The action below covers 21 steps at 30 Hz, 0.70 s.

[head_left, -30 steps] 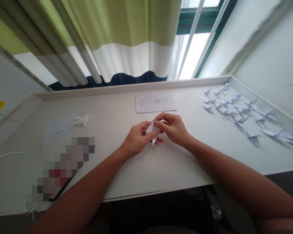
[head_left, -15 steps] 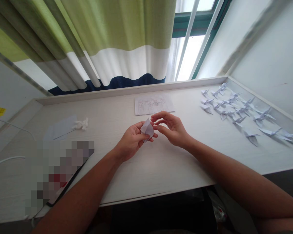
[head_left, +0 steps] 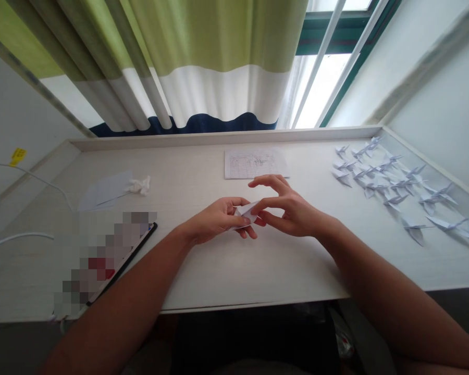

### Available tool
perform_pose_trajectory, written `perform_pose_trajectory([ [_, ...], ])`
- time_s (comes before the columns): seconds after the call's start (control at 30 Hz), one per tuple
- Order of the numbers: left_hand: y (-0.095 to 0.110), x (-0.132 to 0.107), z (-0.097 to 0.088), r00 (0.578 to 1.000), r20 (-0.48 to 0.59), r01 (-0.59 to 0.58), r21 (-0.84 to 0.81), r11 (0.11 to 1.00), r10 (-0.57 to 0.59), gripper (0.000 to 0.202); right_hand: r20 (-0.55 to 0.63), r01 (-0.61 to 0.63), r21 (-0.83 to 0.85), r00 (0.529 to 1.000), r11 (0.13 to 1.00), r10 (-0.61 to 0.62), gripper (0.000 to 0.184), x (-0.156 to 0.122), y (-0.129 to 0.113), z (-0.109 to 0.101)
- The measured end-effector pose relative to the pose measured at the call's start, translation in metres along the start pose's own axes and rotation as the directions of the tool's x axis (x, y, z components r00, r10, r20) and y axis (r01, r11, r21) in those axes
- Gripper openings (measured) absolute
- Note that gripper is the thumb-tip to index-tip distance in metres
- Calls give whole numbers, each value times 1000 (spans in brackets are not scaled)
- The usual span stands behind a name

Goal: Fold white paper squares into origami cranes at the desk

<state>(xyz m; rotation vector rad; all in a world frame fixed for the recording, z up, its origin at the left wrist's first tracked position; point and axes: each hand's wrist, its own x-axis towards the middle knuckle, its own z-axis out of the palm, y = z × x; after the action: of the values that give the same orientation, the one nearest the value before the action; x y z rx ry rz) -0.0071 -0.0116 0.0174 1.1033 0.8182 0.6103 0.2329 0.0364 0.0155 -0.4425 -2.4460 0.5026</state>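
Note:
A small piece of folded white paper point(head_left: 241, 212) is pinched between the thumb and fingers of my left hand point(head_left: 222, 216), just above the table. From the right, my right hand point(head_left: 291, 208) meets it, its index finger lying on the paper and the thumb at its right edge. Another finger of that hand is stretched out, off the paper. The fingers partly cover the folds. Farther right, several folded paper cranes point(head_left: 394, 177) stand grouped on the white table point(head_left: 258, 276).
Behind my hands lies a printed sheet or booklet point(head_left: 242, 165). Loose white paper point(head_left: 105, 187) and a crumpled tissue point(head_left: 139, 186) are at the left. A dark-edged, blurred-out device point(head_left: 140, 245) lies near my left forearm, with white cables point(head_left: 27, 237) beyond. A raised ledge point(head_left: 180, 141) borders the back.
The folded paper has tilted from upright to flatter, pointing right. My right index finger has come down onto it. The whole view has shifted slightly.

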Motion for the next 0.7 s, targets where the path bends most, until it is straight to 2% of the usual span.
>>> perform_pose_trajectory([
  [0.2, -8, 5, -7, 997, 4, 70, 78, 994, -71, 24, 184, -46, 41, 982, 998, 38, 12, -2, -4, -1],
  [0.33, -9, 4, -11, 990, 62, 122, 98, 988, -129, 22, 259, -93, 134, 964, 987, 56, 16, -2, -4, 3],
  [0.43, -8, 3, -12, 985, 87, 140, 121, 983, -151, 19, 269, -142, 203, 959, 969, 84, 18, -1, -3, 5],
  [0.6, -8, 4, -10, 999, -5, 46, 140, 989, -46, 16, 249, -192, 213, 959, 958, 137, 17, 0, 2, 3],
  [0.7, -8, 3, -10, 999, -17, 51, 157, 986, -49, 22, 242, -212, 215, 957, 953, 158, 17, 0, 3, 3],
])
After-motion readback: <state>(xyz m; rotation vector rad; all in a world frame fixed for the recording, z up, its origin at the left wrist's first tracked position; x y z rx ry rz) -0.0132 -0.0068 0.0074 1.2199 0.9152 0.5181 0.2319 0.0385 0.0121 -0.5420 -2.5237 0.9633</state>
